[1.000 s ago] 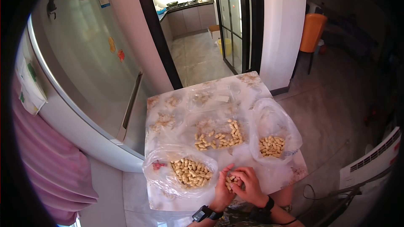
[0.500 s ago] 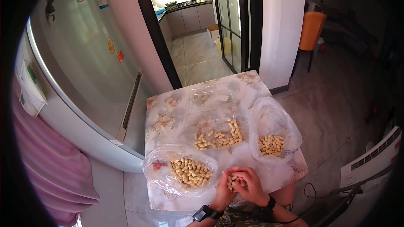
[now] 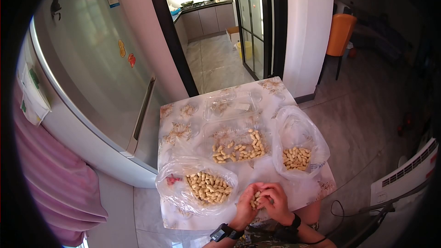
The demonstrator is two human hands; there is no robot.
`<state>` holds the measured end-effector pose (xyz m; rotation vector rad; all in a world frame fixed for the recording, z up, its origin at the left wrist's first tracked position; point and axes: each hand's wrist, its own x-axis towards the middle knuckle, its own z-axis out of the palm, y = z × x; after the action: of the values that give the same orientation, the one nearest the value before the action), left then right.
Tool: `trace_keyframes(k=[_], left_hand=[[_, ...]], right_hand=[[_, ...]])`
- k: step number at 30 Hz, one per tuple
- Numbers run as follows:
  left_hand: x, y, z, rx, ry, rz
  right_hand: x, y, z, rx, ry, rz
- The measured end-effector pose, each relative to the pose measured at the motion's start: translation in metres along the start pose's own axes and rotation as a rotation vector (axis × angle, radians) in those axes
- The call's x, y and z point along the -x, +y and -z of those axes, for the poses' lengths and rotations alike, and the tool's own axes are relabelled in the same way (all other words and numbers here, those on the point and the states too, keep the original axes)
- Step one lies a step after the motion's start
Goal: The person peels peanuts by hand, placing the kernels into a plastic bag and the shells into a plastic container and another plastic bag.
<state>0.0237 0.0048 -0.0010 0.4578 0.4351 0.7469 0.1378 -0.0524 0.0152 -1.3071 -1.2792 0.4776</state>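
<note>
Near the table's front edge, my left hand (image 3: 246,205) is cupped around several unshelled peanuts (image 3: 255,200). My right hand (image 3: 277,205) meets it from the right, its bent fingers and thumb closed at the peanuts; exactly which one they grip is too small to tell. Just left of my hands lies an open plastic bag (image 3: 172,193) with a large heap of peanuts. A clear plastic tray (image 3: 220,133) beyond them has peanuts along its near and right sides. To the right, a second plastic bag (image 3: 294,124) contains a smaller heap.
Behind the tray sits a clear plastic lid (image 3: 219,108) on the flowered tablecloth (image 3: 177,133). A fridge (image 3: 101,64) stands close on the left. Past the table, a doorway opens to a kitchen. An orange chair (image 3: 341,34) and a white appliance (image 3: 404,170) are at the right.
My right fingers have shifted slightly and curled more over the peanuts in my left hand. The bags and tray stay where they were.
</note>
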Motion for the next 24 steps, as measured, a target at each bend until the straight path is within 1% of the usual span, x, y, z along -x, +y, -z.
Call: trace_keyframes(k=[1,2,3,4,6,7,9,11,13,17,19,22,24], left_hand=[[-0.001,0.0,0.001,-0.001,0.023,0.017],[-0.001,0.0,0.001,-0.001,0.023,0.017],[-0.001,0.001,0.001,-0.006,-0.006,0.006],[0.0,0.001,0.002,-0.011,-0.034,-0.005],[0.001,-0.001,0.003,-0.063,-0.042,-0.003],[0.001,-0.002,0.004,-0.116,-0.05,0.0],[0.001,-0.002,0.005,-0.093,-0.061,0.009],[0.002,-0.002,0.006,-0.072,-0.071,0.017],[0.001,-0.002,0.007,-0.125,-0.106,0.007],[0.002,-0.003,0.009,-0.138,-0.119,0.005],[0.002,-0.006,0.011,-0.14,-0.061,-0.011],[0.001,-0.006,0.009,-0.13,-0.038,-0.015],[0.003,-0.005,0.002,-0.134,0.001,-0.017]], right_hand=[[-0.001,0.0,0.001,0.0,0.0,0.0],[-0.001,-0.001,0.002,0.046,0.067,0.037],[-0.002,0.0,0.003,0.092,0.134,0.075],[0.0,0.002,0.003,0.093,0.133,0.074],[0.005,0.009,0.004,0.071,0.195,-0.011],[0.005,0.008,0.004,0.071,0.196,-0.011],[0.006,0.006,0.004,0.049,0.179,-0.073],[0.007,0.009,0.003,0.039,0.189,-0.086],[0.008,0.01,0.003,0.029,0.198,-0.098],[0.007,0.006,0.005,0.007,0.202,-0.108],[0.006,0.005,0.006,0.014,0.191,-0.111],[0.005,0.003,0.005,0.007,0.181,-0.09],[0.003,-0.002,0.006,-0.004,0.146,-0.037]])
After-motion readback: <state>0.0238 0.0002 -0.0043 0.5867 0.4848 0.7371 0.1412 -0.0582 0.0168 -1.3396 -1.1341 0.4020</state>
